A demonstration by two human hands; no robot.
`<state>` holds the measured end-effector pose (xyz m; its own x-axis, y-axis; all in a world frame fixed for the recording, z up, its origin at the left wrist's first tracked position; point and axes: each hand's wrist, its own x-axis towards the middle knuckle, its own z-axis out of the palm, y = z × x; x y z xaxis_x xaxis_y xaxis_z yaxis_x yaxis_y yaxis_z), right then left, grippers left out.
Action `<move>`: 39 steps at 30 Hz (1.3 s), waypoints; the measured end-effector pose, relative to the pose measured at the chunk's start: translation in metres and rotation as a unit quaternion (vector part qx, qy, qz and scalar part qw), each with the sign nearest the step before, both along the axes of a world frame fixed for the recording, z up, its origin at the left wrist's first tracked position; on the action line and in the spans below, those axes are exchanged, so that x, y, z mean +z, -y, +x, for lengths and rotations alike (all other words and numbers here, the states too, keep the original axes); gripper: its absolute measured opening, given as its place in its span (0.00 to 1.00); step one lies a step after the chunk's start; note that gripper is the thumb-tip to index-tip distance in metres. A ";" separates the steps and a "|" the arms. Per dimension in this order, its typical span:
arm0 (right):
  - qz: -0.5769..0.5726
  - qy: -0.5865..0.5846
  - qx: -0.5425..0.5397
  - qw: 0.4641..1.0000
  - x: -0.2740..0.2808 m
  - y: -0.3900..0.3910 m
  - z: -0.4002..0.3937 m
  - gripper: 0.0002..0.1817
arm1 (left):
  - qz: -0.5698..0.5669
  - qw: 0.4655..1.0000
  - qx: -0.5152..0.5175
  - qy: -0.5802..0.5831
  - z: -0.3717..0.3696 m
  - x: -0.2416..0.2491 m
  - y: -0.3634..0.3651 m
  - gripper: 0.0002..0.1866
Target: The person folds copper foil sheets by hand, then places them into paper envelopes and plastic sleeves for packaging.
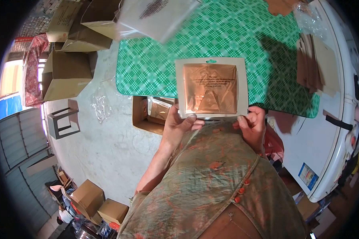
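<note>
A flat white card package (180,85) with a shiny copper-coloured pouch (211,89) on its face is held up near the front edge of the green checked table (155,67). My left hand (180,124) pinches its lower left corner, thumb on the front. At the lower right corner, my right hand (252,124) grips the card between thumb and fingers. Dark print shows on the pouch, and a hanging slot is cut in the card's top. Below the table edge, beside my left hand, an open cardboard box (139,113) holds similar packages.
Clear plastic bags (155,16) lie at the table's back left. Brown and white card sheets (313,65) are stacked at the right. Open cartons (70,71) and a grey stool frame (64,121) stand on the left. A person (64,215) is at the lower left.
</note>
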<state>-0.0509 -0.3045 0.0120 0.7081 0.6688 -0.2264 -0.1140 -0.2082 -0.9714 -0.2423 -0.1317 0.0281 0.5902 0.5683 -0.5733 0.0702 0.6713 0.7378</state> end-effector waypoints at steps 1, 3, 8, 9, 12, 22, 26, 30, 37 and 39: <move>0.003 -0.004 -0.007 1.000 0.000 -0.001 0.000 0.20 | -0.003 1.000 0.006 0.013 -0.001 -0.002 0.001 0.25; 0.007 0.000 -0.010 1.000 -0.002 0.001 0.000 0.20 | 0.023 0.999 -0.009 0.038 -0.006 -0.009 0.000 0.22; 0.006 0.000 -0.015 1.000 -0.006 0.000 -0.001 0.21 | 0.034 0.999 -0.023 0.032 -0.013 -0.009 -0.004 0.13; 0.004 -0.002 -0.016 1.000 -0.006 0.000 0.000 0.21 | 0.039 0.999 -0.024 0.027 -0.013 -0.010 -0.004 0.12; 0.002 -0.009 -0.022 1.000 -0.006 0.001 0.000 0.21 | 0.038 0.999 -0.021 0.016 -0.012 -0.010 -0.004 0.11; -0.002 0.007 -0.009 1.000 -0.005 0.000 0.002 0.22 | 0.019 1.000 0.009 -0.002 -0.006 -0.003 -0.003 0.13; -0.010 0.013 -0.015 1.000 0.002 -0.008 0.003 0.21 | 0.026 0.999 0.019 -0.011 -0.003 0.002 -0.006 0.15; -0.005 0.047 -0.003 0.999 0.018 -0.022 0.015 0.20 | 0.049 0.998 0.033 0.000 0.007 0.013 -0.014 0.18; -0.074 0.132 0.048 0.987 0.036 -0.058 0.047 0.21 | 0.341 0.925 -0.038 -0.162 0.012 0.014 -0.039 0.30; -0.086 0.183 0.065 0.977 0.034 -0.064 0.052 0.22 | 0.500 0.822 -0.046 -0.270 0.016 0.036 -0.041 0.30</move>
<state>0.0014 -0.2404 0.0461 0.6737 0.7334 -0.0904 0.2736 -0.3613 -0.8914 -0.2261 -0.0905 0.0643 0.4702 0.8817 -0.0397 0.5850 -0.2777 0.7620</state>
